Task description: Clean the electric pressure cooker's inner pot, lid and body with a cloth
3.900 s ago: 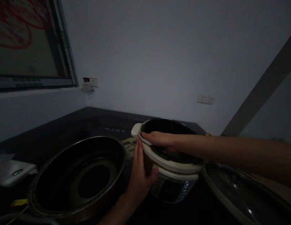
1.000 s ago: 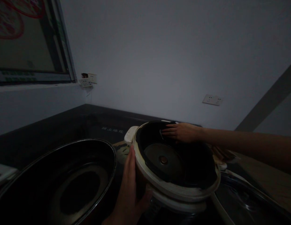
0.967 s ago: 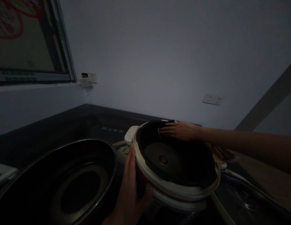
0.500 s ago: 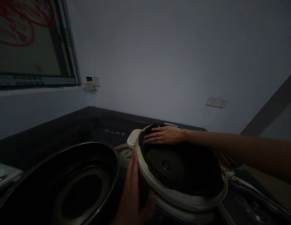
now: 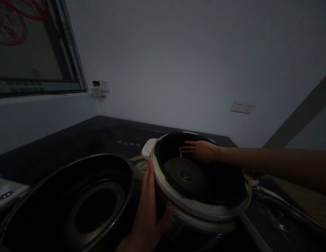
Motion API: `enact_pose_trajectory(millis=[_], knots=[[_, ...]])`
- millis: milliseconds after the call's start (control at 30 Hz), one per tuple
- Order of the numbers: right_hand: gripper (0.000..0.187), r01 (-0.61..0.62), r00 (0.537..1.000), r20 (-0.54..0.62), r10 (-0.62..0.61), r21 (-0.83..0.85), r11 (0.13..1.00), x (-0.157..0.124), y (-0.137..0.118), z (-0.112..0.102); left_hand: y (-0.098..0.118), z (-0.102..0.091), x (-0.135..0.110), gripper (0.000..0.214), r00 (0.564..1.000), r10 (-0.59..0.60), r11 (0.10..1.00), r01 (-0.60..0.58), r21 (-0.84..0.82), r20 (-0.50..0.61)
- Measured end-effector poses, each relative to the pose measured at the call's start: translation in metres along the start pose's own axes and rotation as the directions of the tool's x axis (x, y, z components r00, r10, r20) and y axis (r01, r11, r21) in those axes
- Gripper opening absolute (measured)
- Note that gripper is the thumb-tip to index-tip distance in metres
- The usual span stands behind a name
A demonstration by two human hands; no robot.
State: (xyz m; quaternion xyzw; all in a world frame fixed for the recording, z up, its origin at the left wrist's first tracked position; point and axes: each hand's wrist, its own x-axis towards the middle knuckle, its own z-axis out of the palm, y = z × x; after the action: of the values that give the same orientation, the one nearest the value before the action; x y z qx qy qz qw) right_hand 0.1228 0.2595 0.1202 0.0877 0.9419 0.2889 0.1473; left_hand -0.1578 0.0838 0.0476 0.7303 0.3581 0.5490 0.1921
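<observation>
While the room lay dim, the left hand (image 5: 149, 206) was pressed flat against the outer wall of the cooker (image 5: 202, 210), palm on the side, thumb curled round the front below the cream rim. Its grip was closed on the cooker body. The cooker stood on the dark tabletop (image 5: 73, 140), tilted toward the camera so that its black interior and the round heating plate (image 5: 185, 175) with a small centre button showed.

The right hand (image 5: 202, 151) reached in from the right, arm stretched across the far rim, fingers laid against the inner wall at the back of the cavity. A small pale thing showed at the fingertips; too dark to tell what it was, or whether the fingers pinched it. Grip of that hand: fingers extended and pressed flat, not curled round anything that could be made out.

Just left of the cooker, near the left hand's knuckles, sat a large dark pot (image 5: 73, 206) with a bright metal rim, open side up. A glass lid (image 5: 284, 224) lay at lower right, partly under the cooker's edge. A white object (image 5: 7, 196) rested at far left. Wall sockets (image 5: 242, 106) were mounted on the back wall, more sockets (image 5: 100, 87) below the window (image 5: 34, 45) in the corner.
</observation>
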Motion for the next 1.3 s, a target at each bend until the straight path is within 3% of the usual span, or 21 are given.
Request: enact_pose_trajectory(millis=[133,333,533,733,867,1000,1100,1167,1233,1300], knots=[[0.023,-0.004,1.000,-0.007,0.003,-0.017,1.000,-0.003,-0.001,-0.002,0.001,0.000,-0.001,0.081,1.000,0.006,1.000,-0.006,0.004,-0.003],[0.047,0.075,0.991,-0.108,-0.084,-0.078,0.994,0.043,0.009,-0.002,0.001,0.000,0.000,0.080,1.000,0.011,1.000,-0.011,0.002,-0.007],[0.051,0.231,0.921,-0.257,-0.292,-0.244,0.942,0.077,0.009,-0.011,-0.003,0.002,0.001,0.081,0.999,0.034,0.999,-0.034,0.025,-0.017],[0.056,0.090,0.989,-0.110,-0.097,-0.065,0.994,0.056,0.007,-0.003,-0.001,0.001,0.001,0.081,1.000,0.016,1.000,-0.015,0.026,-0.014],[0.051,-0.150,0.986,0.107,0.130,0.215,0.965,0.017,0.003,-0.006,0.001,0.000,0.000,0.081,1.000,0.004,1.000,-0.004,0.020,-0.008],[0.035,-0.391,0.897,0.349,0.271,0.343,0.854,-0.015,-0.020,-0.027,0.001,-0.001,0.000,0.081,1.000,0.003,1.000,-0.003,0.011,-0.011],[0.020,-0.556,0.785,0.533,0.316,0.381,0.739,-0.023,-0.040,-0.045,0.001,-0.001,0.001,0.081,1.000,-0.002,1.000,0.002,0.014,-0.015],[0.013,-0.649,0.692,0.664,0.282,0.402,0.646,-0.020,-0.049,-0.058,0.001,-0.001,0.002,0.082,1.000,-0.007,1.000,0.007,0.012,-0.015],[0.018,-0.717,0.609,0.769,0.194,0.429,0.549,-0.011,-0.053,-0.073,0.001,-0.001,0.002,0.083,1.000,-0.002,1.000,0.003,0.009,-0.013],[0.019,-0.761,0.559,0.825,0.088,0.467,0.450,0.001,-0.055,-0.089,0.001,-0.001,0.001,0.082,1.000,0.002,1.000,-0.002,0.013,-0.012]])
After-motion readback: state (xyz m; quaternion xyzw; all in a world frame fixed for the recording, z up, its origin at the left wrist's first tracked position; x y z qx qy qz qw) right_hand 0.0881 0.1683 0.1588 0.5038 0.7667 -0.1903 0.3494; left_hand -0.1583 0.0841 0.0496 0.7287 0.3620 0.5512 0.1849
